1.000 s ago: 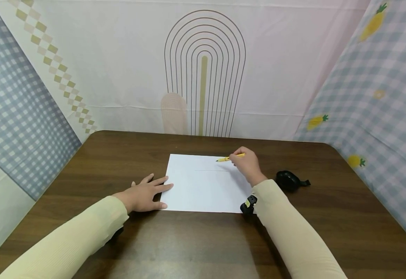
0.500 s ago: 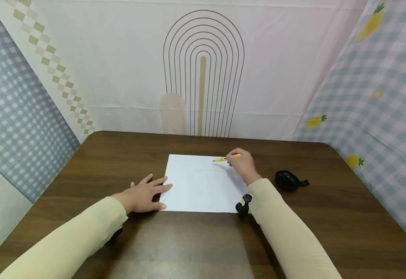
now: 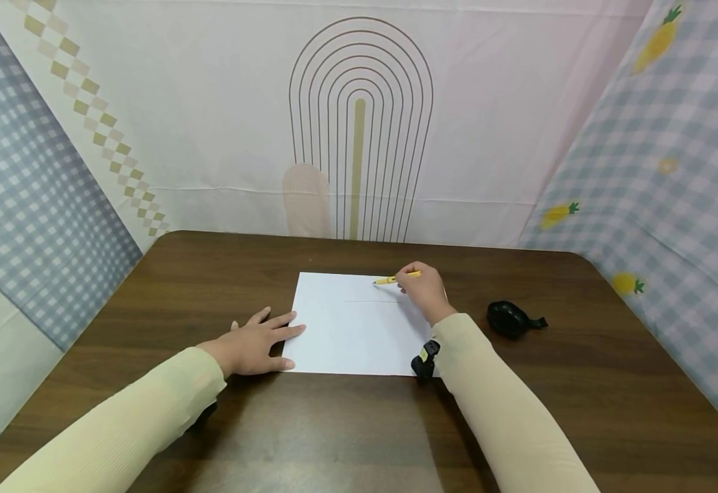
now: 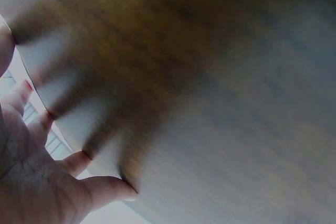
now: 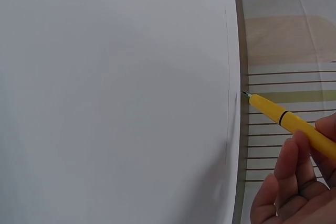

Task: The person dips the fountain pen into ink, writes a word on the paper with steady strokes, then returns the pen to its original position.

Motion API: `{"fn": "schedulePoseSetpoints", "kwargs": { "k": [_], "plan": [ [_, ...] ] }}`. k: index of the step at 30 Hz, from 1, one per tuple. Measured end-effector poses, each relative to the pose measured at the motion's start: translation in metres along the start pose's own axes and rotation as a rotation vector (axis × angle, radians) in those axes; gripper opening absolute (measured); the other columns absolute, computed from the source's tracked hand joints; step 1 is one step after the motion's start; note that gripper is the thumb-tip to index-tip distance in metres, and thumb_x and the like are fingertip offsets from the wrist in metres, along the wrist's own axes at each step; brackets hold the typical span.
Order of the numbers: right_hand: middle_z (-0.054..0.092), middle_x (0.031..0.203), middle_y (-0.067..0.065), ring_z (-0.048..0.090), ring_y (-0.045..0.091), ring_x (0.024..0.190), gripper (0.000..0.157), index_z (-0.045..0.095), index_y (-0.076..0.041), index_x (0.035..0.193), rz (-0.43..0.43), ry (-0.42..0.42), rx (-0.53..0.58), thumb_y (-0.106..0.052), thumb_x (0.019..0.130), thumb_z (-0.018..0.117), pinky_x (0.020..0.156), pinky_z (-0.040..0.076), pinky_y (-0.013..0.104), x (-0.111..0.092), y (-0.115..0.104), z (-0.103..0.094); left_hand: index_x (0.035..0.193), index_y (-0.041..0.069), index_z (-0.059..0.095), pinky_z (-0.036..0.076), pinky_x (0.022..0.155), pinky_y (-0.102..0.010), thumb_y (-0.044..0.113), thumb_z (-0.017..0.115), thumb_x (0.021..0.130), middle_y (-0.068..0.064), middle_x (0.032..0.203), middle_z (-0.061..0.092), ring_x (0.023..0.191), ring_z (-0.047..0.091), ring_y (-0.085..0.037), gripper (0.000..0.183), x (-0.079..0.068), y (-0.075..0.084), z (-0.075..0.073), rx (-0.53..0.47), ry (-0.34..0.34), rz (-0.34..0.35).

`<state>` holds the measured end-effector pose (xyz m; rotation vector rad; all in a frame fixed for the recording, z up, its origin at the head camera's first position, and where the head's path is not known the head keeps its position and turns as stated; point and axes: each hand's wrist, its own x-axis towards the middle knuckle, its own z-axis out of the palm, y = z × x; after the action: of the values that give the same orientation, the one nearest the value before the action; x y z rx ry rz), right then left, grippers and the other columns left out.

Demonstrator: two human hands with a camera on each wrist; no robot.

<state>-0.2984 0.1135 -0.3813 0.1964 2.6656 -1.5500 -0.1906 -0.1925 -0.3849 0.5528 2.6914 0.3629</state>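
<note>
A white sheet of paper [image 3: 352, 339] lies on the table with one thin straight line [image 3: 371, 301] across its upper part. My left hand [image 3: 254, 348] is spread flat at the sheet's left edge, fingertips and thumb resting on it. Between the thumb and fingers of my right hand [image 3: 426, 293] is a yellow pen [image 3: 389, 280], slanted with its tip to the left near the far edge. The right wrist view shows the pen's dark pointed tip and black ring; whether the tip touches the paper I cannot tell. In the left wrist view the palm and spread fingers [image 4: 107, 190] show.
To the right of the sheet, a rounded black object with a short tail [image 3: 509, 319] sits on the brown wooden table [image 3: 346, 424]. A patterned white cloth [image 3: 223, 123] hangs behind the table's far edge, with checked cloth at both sides.
My right hand has moved a little to the left with the pen, above the thin line. The left hand stays in place on the sheet.
</note>
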Motion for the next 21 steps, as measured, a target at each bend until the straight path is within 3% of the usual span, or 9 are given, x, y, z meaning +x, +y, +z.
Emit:
{"fn": "schedulePoseSetpoints", "kwargs": {
  "k": [21],
  "plan": [
    [0.066,0.098,0.010,0.058,0.021,0.088,0.013,0.060,-0.007,0.095,-0.012,-0.039,-0.001,-0.020,0.094,0.057,0.073,0.041,0.029,0.0010,0.0006,0.0030,0.151,0.025,0.036,0.012,0.094,-0.082,0.050,0.060,0.092,-0.003,0.161,0.019,0.144,0.007,-0.047,0.068,0.0003,0.0004,-0.0002,-0.008,0.002,0.013]
  ]
}}
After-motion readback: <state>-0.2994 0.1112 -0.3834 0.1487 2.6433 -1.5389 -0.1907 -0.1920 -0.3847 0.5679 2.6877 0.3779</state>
